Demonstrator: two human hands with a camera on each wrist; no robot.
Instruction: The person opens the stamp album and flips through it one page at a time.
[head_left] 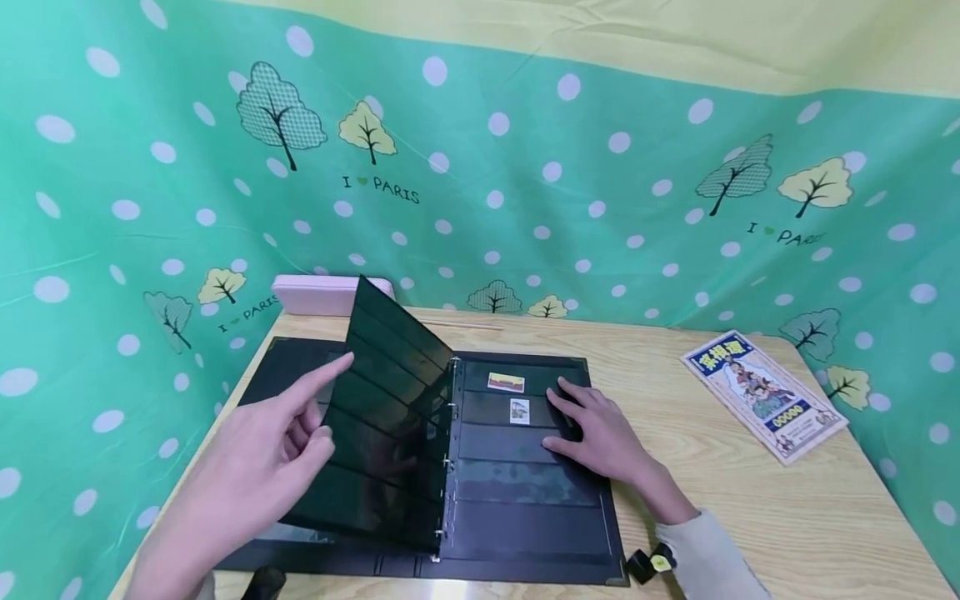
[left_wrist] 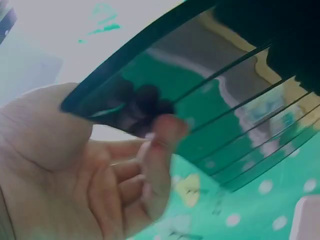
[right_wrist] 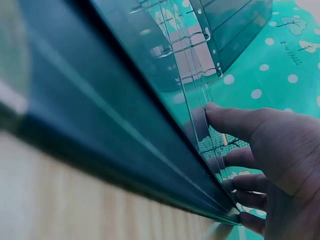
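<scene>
A black stamp album lies spread on the table, with one dark strip-pocket page standing upright from its metal rings. My left hand is at that page's outer edge, index finger extended and the other fingers bent. In the left wrist view a fingertip meets the glossy page. My right hand rests with spread fingers on the right-hand page. That page holds a red-and-yellow stamp and, below it, a pale stamp. In the right wrist view the fingertips touch the page's surface.
A pink case stands at the back left, partly behind the raised page. Thin sticks lie along the back. A printed booklet lies at the right of the wooden table. Green patterned cloth encloses the table.
</scene>
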